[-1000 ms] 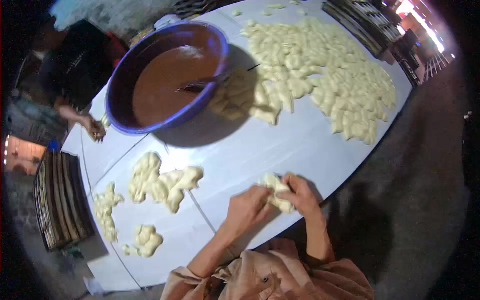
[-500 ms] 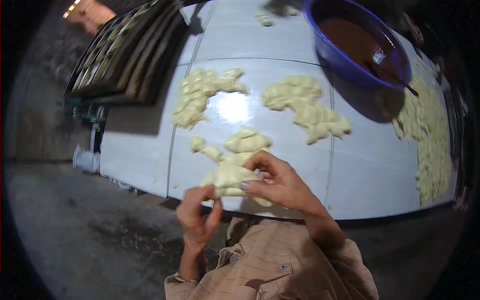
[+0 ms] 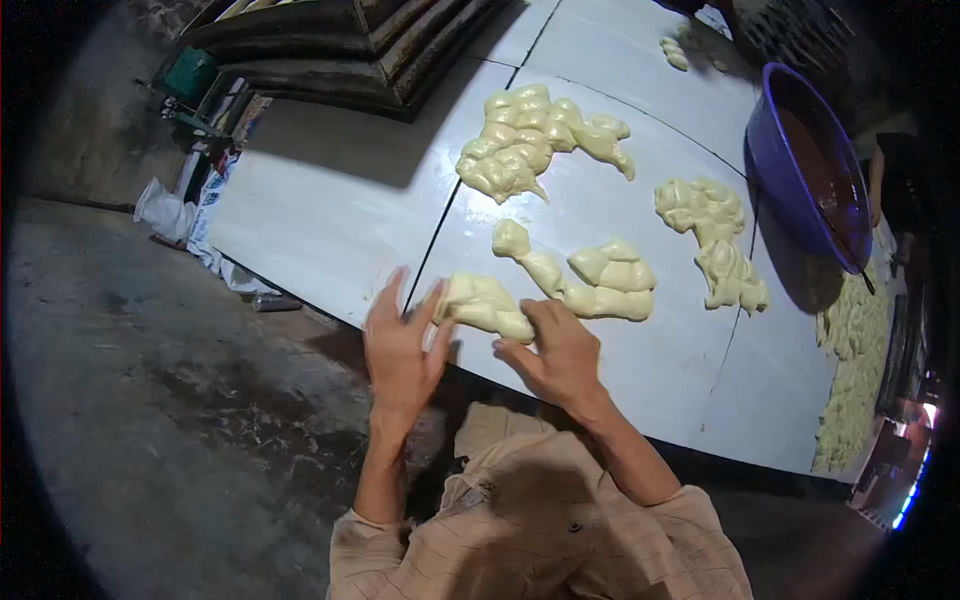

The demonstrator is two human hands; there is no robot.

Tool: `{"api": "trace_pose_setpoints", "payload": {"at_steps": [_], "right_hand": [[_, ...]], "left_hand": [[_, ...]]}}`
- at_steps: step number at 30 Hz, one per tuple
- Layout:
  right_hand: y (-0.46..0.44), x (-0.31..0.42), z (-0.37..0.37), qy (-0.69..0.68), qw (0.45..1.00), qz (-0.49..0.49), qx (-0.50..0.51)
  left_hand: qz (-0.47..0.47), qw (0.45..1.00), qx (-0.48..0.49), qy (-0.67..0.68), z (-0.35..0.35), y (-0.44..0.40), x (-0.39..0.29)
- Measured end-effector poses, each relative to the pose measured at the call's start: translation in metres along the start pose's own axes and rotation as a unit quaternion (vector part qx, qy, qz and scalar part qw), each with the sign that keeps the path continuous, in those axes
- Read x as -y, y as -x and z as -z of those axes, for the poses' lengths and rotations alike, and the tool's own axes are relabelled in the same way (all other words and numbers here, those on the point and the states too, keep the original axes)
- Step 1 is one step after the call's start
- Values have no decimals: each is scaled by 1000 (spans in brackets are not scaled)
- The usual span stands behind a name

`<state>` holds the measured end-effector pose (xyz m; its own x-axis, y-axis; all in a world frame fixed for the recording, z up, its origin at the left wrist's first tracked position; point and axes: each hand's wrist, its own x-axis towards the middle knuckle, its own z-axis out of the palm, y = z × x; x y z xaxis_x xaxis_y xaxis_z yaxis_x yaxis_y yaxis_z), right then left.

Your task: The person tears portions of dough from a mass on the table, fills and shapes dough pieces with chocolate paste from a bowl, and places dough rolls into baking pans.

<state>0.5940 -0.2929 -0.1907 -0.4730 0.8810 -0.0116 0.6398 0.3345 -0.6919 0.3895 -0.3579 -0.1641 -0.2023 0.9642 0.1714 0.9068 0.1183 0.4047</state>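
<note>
Soft dough piece [image 3: 484,305] is laid at the counter's [image 3: 310,215] near edge. Its ends are bracketed by left hand [image 3: 402,350] and right hand [image 3: 566,352], fingers parted, presumably so its shape is guided without squashing.

glossy, smooth pale dough [image 3: 485,303]; shiny purple plastic-looking basin [image 3: 790,165]; smooth white tabletop [image 3: 310,210]; rough, stained floor [image 3: 220,430]

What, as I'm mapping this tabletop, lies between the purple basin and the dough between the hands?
The head view shows a middle dough cluster, then another dough cluster nearer the purple basin, with bare tabletop between them.
</note>
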Motion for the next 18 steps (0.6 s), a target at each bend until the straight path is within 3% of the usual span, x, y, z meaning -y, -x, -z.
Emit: {"api": "trace_pose_setpoints", "payload": {"at_steps": [3, 6, 9, 11, 13, 16, 17, 18], "right_hand": [[-6, -2, -16, 29, 997, 51, -41], [-2, -11, -6, -20, 997, 65, -28], [8, -21, 10, -193, 974, -108, 50], [11, -23, 16, -406, 895, -185, 21], [9, -27, 24, -451, 868, -205, 36], [-1, -24, 30, -434, 873, -206, 84], [-6, -20, 30, -336, 921, -177, 88], [-10, -20, 21, -243, 966, -77, 33]], "left_hand": [[-97, 991, 84, 20, -23, -11, -10], [-97, 990, 96, 20, -45, -12, -2], [-91, 991, 98, 14, -53, -9, 3], [-81, 992, 97, 16, -51, -6, 0], [-65, 991, 114, 31, -46, -4, -6], [-68, 989, 128, 40, -48, -6, -7], [-75, 987, 138, 42, -49, -8, -8], [-80, 984, 150, 45, -46, -12, -12]]}}
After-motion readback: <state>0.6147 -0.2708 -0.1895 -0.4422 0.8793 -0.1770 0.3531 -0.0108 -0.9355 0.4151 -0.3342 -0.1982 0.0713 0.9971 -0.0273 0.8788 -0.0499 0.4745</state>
